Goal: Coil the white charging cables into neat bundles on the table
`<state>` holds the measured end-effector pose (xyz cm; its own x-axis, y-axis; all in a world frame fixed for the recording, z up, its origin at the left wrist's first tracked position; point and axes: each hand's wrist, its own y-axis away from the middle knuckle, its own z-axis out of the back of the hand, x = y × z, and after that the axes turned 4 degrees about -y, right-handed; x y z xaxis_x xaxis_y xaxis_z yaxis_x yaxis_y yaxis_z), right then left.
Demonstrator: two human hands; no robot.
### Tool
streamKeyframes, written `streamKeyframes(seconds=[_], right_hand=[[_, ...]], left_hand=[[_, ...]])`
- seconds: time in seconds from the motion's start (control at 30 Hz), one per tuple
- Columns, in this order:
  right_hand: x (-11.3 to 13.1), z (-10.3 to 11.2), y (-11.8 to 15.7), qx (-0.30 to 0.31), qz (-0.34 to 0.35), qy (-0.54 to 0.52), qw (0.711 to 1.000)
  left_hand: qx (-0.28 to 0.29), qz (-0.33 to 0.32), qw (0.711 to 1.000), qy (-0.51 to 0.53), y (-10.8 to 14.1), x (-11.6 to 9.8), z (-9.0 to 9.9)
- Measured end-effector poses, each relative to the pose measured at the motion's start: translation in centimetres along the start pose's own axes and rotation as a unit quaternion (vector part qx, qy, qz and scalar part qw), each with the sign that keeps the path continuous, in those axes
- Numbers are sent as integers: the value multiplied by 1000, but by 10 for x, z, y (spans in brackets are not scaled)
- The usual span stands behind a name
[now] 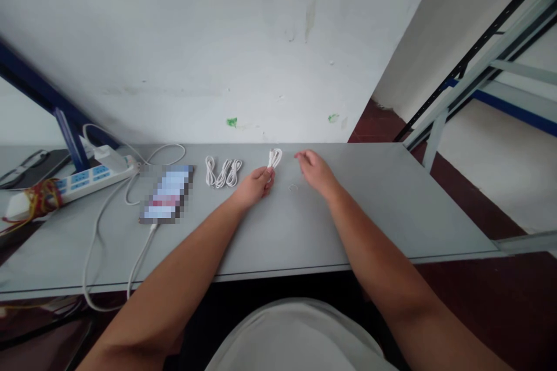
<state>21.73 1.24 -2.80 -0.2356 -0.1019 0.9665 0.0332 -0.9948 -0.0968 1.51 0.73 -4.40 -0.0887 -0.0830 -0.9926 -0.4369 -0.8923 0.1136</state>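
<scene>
My left hand [256, 185] is closed around the lower end of a coiled white charging cable [275, 158], whose loops stick up past the fingers. To its right, my right hand [314, 169] hovers over the table, its fingers loosely bent and partly apart, with nothing visible in them. A thin white loop, perhaps a twist tie [293, 188], lies on the tabletop between and just below the two hands. Left of my left hand, several bundled white cables [223, 174] rest side by side.
On the grey table [278, 243] a phone with a blurred screen [167, 194] is plugged into a white cord [141, 255]. A power strip [87, 178] wrapped with red-yellow wire sits far left. A white wall [243, 58] stands behind; a metal rack [470, 69] is at right.
</scene>
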Motion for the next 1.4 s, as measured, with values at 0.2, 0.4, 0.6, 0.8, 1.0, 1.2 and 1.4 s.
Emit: streamKeyframes(seconds=[0.2, 0.4, 0.6, 0.8, 1.0, 1.2, 1.4], right_hand=[[-4, 3, 12, 87, 38, 350, 932], [-8, -1, 11, 118, 32, 384, 915], [-2, -5, 12, 139, 4, 403, 904], [6, -12, 13, 49, 9, 278, 959], [3, -22, 8, 1, -39, 110, 993], [1, -30, 7, 0, -14, 12, 1000], [-1, -35, 8, 12, 3, -26, 1000]], left_hand=[[-95, -11, 995, -38, -1, -3, 4], [-86, -1, 996, -24, 0, -2, 1], [-71, -13, 997, 5, -1, 3, 1], [-29, -35, 999, 0, -1, 7, 3], [45, -61, 997, 0, 4, 3, 1], [137, -63, 988, 37, 9, -2, -5], [167, -40, 982, 73, 9, -2, -5]])
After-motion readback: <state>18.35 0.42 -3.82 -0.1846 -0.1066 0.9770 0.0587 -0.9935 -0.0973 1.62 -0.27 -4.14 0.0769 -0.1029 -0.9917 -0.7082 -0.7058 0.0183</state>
